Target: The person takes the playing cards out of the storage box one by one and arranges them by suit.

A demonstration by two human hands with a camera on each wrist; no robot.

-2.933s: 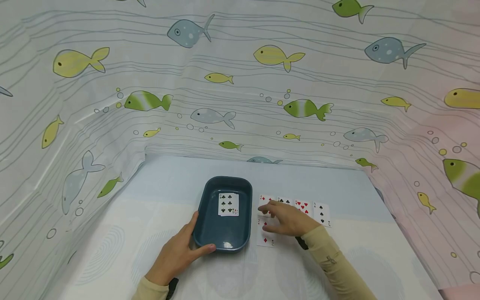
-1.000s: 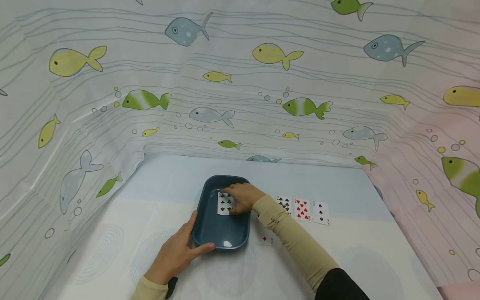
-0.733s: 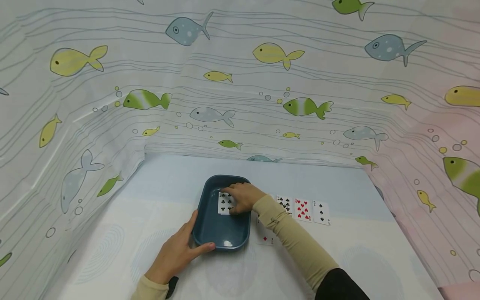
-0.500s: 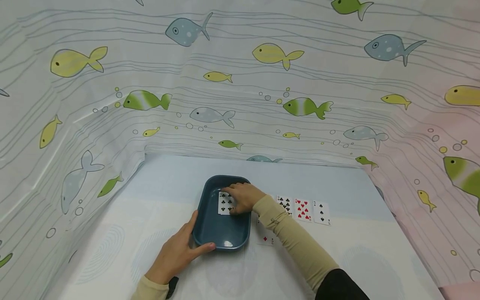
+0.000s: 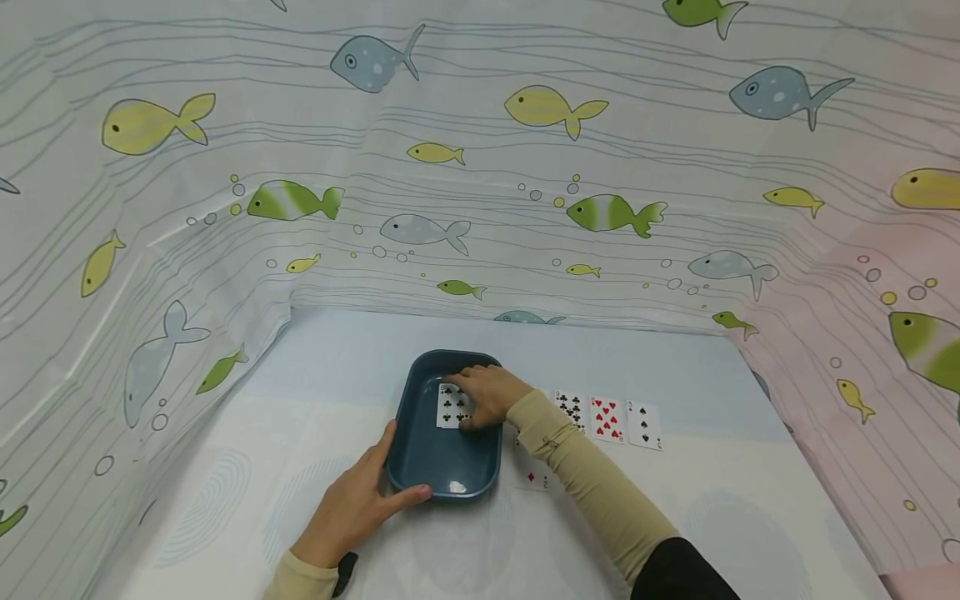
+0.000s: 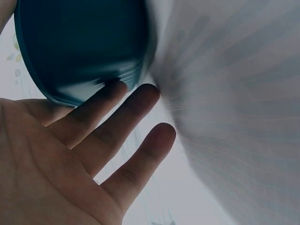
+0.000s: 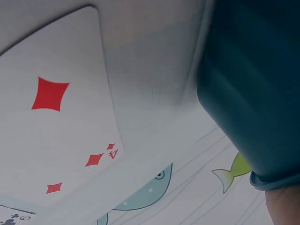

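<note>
A dark blue tray holds a small stack of playing cards, with a six of clubs on top. My left hand steadies the tray's near-left corner, thumb along the near rim. Its fingers extend against the outer wall in the left wrist view. Reaching over the tray's right wall, my right hand appears to pinch the stack between its fingers near the top edge and its thumb near the bottom. The stack's right part is hidden under that hand, and the contact is not visible in the right wrist view.
To the tray's right lie a nine of clubs, a red hearts card and a spades card. The right forearm partly covers a two of diamonds. Also outside the tray is a four of diamonds. Fish-print sheeting surrounds the table.
My right hand has moved left from above the four and two of diamonds to the card stack inside the tray. It has stayed there over the last second. The left hand has not moved.
</note>
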